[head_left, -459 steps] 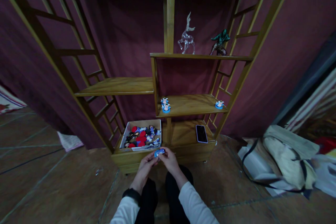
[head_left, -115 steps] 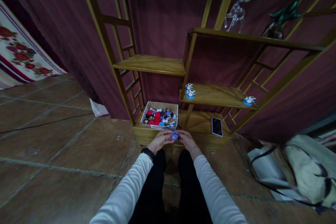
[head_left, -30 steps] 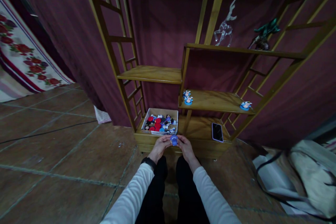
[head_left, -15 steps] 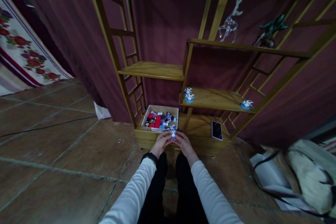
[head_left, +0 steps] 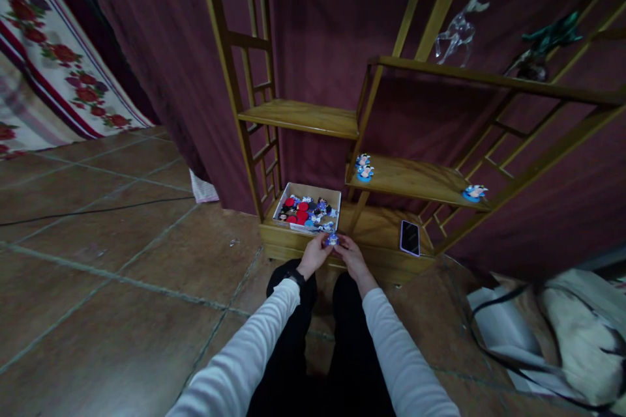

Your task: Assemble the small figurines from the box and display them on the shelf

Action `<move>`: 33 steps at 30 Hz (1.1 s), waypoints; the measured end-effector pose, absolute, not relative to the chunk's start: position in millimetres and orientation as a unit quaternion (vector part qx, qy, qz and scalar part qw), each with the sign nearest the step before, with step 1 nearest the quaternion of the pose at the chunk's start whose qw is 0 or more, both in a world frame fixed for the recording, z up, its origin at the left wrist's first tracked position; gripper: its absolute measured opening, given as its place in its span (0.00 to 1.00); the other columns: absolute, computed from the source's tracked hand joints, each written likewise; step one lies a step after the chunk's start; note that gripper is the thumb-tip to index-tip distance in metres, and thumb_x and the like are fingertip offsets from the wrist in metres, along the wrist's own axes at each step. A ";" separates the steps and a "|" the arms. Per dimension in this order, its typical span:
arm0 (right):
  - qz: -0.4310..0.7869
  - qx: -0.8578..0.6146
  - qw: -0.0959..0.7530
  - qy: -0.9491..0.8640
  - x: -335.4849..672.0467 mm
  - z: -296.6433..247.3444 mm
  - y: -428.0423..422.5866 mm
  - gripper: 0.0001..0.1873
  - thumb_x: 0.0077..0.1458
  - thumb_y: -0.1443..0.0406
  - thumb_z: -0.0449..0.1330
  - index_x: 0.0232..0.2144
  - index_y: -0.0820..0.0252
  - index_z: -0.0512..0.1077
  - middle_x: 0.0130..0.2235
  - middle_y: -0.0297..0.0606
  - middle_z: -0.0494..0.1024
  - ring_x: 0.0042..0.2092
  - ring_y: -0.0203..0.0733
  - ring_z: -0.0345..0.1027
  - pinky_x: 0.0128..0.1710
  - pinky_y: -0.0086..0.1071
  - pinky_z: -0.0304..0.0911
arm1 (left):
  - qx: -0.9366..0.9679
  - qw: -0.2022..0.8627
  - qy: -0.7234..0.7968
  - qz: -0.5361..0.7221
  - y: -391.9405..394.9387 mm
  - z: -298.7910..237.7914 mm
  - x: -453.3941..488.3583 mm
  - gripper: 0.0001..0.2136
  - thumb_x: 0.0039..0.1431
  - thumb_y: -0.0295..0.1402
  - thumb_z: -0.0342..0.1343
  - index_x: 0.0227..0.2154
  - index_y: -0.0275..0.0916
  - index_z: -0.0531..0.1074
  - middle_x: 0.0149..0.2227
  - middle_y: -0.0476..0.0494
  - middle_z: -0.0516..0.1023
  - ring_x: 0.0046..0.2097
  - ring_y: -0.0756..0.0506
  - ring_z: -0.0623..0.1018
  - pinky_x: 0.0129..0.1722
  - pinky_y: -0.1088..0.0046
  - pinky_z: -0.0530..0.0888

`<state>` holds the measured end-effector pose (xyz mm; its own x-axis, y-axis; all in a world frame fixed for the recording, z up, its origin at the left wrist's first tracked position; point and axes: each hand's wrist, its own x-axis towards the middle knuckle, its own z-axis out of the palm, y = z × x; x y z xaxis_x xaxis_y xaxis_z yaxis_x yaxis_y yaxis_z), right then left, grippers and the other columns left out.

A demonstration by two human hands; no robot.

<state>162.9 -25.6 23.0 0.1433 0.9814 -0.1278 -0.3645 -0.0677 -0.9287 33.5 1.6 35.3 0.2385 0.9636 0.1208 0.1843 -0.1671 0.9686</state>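
Gripping a small purple figurine just below the centre of the frame, pinched between the curled fingertips of left hand and right hand, with both nearly closed on it. Note just above it an open cardboard box of jumbled figurines in red, blue and black. Also log, right of centre, three blue-and-white figurines on a wooden shelf, with a phone lying below.

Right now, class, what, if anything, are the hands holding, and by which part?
A small blue-purple figurine, held by its opposite sides: left hand at one, right hand at the other. Exact parts are too small to tell.
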 end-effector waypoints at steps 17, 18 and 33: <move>0.494 -0.496 0.592 -0.400 160.2 19.1 -22.7 0.15 0.36 0.67 0.60 0.32 0.54 0.68 0.34 0.31 0.73 0.37 0.39 0.65 0.39 0.32 0.63 | 0.840 0.171 0.463 0.228 -14.7 63.0 24.4 0.18 0.59 0.29 0.45 0.53 0.44 0.64 0.44 0.38 0.69 0.43 0.42 0.72 0.46 0.66 0.66; 0.487 -0.502 0.591 -0.402 159.9 17.7 -21.5 0.15 0.36 0.67 0.60 0.32 0.54 0.68 0.34 0.31 0.73 0.37 0.39 0.65 0.39 0.32 0.63 | 0.840 0.163 0.466 0.226 -14.3 62.2 24.4 0.18 0.59 0.29 0.45 0.53 0.44 0.63 0.44 0.37 0.69 0.43 0.42 0.72 0.46 0.66 0.66; 0.480 -0.533 0.568 -0.403 161.0 7.7 -15.7 0.15 0.33 0.70 0.59 0.30 0.56 0.68 0.30 0.28 0.72 0.34 0.36 0.64 0.37 0.30 0.60 | 0.863 0.115 0.458 0.177 -13.8 54.4 25.9 0.19 0.56 0.22 0.45 0.50 0.39 0.63 0.45 0.34 0.69 0.46 0.40 0.71 0.46 0.63 0.65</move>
<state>161.0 -15.7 7.7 0.2140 0.9753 -0.0545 -0.1152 -0.0302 -0.9929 25.9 -13.8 54.4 0.5171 0.8321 0.2008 0.7503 -0.5535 0.3616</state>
